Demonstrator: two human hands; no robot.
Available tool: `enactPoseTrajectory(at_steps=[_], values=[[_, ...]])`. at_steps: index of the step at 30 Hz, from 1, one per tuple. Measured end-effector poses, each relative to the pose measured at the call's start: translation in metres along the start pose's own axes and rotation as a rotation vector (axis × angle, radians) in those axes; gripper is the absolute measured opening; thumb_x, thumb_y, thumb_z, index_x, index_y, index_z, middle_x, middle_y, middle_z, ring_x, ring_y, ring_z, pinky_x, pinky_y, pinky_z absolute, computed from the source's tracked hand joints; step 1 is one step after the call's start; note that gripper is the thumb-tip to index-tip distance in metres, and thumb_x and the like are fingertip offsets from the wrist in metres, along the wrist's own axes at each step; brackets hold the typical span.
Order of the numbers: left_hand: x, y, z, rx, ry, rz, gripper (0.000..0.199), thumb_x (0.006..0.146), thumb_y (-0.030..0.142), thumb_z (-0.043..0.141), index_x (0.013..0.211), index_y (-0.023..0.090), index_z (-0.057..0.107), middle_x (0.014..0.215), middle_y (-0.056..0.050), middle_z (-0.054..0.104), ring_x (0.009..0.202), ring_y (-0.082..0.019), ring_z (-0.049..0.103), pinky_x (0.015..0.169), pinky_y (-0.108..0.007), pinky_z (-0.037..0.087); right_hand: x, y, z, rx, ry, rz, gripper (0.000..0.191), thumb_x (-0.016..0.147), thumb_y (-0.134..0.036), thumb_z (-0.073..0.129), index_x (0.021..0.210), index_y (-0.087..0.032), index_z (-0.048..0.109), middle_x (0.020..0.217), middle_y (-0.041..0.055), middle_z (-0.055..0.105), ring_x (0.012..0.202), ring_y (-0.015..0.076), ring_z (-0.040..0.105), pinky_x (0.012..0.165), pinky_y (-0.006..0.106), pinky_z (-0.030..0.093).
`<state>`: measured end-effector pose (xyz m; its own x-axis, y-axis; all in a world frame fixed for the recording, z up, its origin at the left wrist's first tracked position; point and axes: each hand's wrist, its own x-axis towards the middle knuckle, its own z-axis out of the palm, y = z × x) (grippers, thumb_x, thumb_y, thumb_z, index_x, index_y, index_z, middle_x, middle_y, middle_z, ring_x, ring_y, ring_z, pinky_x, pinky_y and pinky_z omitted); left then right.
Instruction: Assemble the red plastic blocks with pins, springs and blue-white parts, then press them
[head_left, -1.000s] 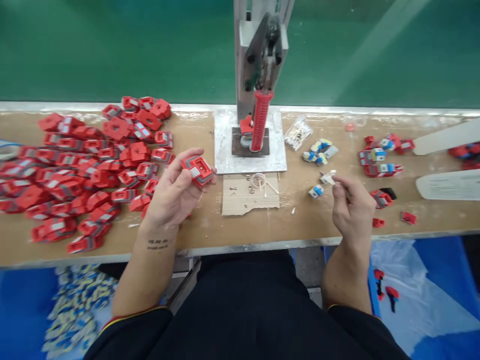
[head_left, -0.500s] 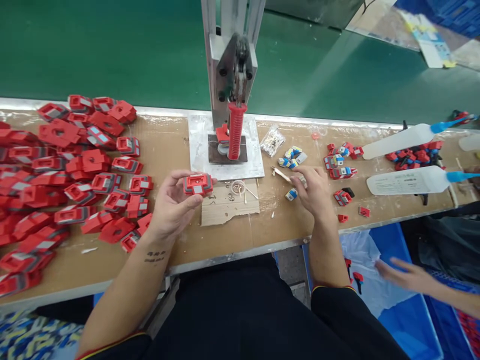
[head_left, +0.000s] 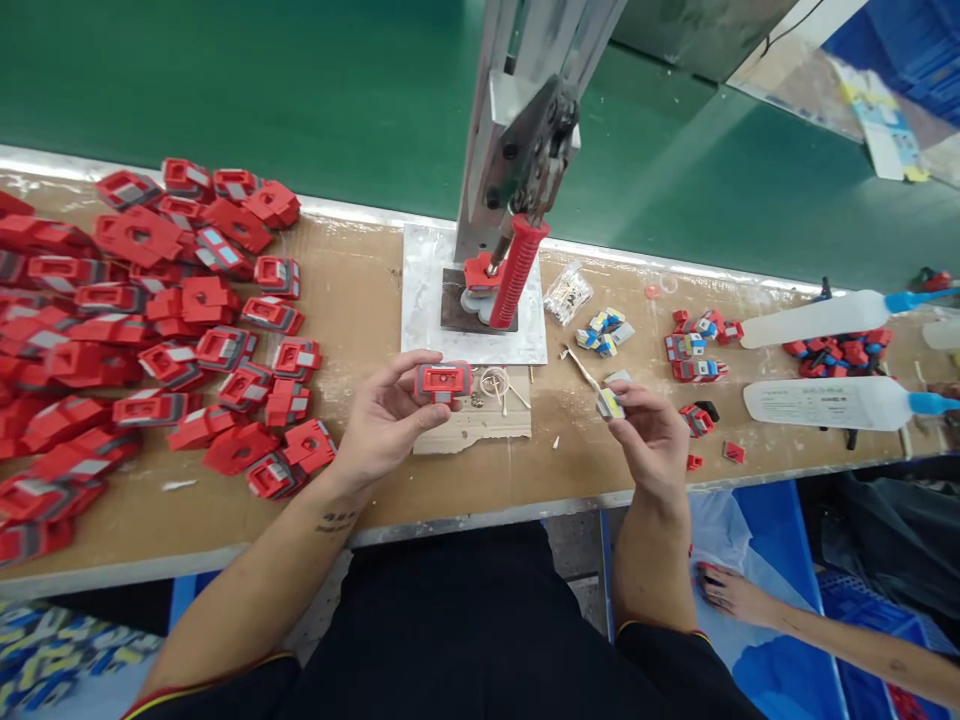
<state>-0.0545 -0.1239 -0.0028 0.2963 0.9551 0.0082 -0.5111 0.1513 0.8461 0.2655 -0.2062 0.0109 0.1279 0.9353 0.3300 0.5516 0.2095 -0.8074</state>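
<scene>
Left hand [head_left: 382,420] is pinching the red moulded plastic housing with the grey face [head_left: 443,381] over the torn cardboard scrap [head_left: 472,420], as half a second ago. Change is on the right: right hand [head_left: 651,430], which was down among the loose bits, is now lifted and gripping a small white-and-yellow block [head_left: 609,403] at its fingertips. Both parts are coming together in front of the red-handled metal hand press [head_left: 514,270]. Pile of red housings [head_left: 150,320] is lying left; a co-worker's hand [head_left: 731,592] is reaching low right.

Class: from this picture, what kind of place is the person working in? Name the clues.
Most likely a factory assembly bench: a big heap of identical red plastic parts, a hand-lever press on the worktop, and a green conveyor belt behind it.
</scene>
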Motion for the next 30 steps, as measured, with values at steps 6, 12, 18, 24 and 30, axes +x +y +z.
enactPoseTrajectory(at_steps=[6,12,18,24,30], values=[[-0.003,-0.005,0.002,0.075,-0.043,0.064,0.047,0.076,0.028,0.100,0.117,0.023,0.077,0.105,-0.008,0.087,0.081,-0.018,0.083,0.072,-0.024,0.070,0.029,-0.030,0.037,0.404,-0.035,-0.101,0.034,0.095,-0.056,0.076,0.104,-0.032,0.052,0.116,0.0066,0.079,0.078,0.0218,0.079,0.066,0.037,0.066],[-0.005,-0.004,0.003,0.143,-0.052,0.110,0.047,0.082,0.031,0.096,0.121,0.023,0.072,0.111,-0.009,0.086,0.090,-0.021,0.085,0.076,-0.027,0.070,0.062,-0.065,0.067,0.468,-0.130,-0.211,0.042,0.093,-0.057,0.079,0.120,-0.033,0.058,0.118,0.0087,0.080,0.085,0.0235,0.080,0.067,0.037,0.065],[-0.008,-0.006,0.006,0.203,0.021,0.157,0.045,0.083,0.033,0.095,0.118,0.021,0.069,0.115,-0.012,0.086,0.101,-0.025,0.086,0.086,-0.032,0.071,0.053,-0.071,0.095,0.395,-0.052,-0.217,0.029,0.094,-0.040,0.083,0.115,-0.029,0.068,0.115,0.0090,0.080,0.107,0.0244,0.080,0.079,0.035,0.068],[-0.013,-0.014,0.008,0.301,0.133,0.249,0.043,0.085,0.037,0.094,0.118,0.022,0.070,0.110,-0.009,0.087,0.098,-0.024,0.086,0.085,-0.032,0.071,0.042,-0.082,0.110,0.171,-0.030,-0.269,0.024,0.091,-0.037,0.085,0.109,-0.026,0.073,0.099,0.0071,0.082,0.080,0.0211,0.076,0.064,0.034,0.064],[-0.019,-0.018,0.004,0.721,0.254,0.525,0.032,0.091,0.026,0.086,0.121,0.023,0.076,0.110,-0.008,0.087,0.094,-0.022,0.086,0.084,-0.031,0.072,0.039,-0.092,0.120,0.039,0.020,-0.330,0.025,0.090,-0.029,0.087,0.112,-0.028,0.074,0.093,0.0036,0.082,0.074,0.0199,0.075,0.063,0.034,0.065]])
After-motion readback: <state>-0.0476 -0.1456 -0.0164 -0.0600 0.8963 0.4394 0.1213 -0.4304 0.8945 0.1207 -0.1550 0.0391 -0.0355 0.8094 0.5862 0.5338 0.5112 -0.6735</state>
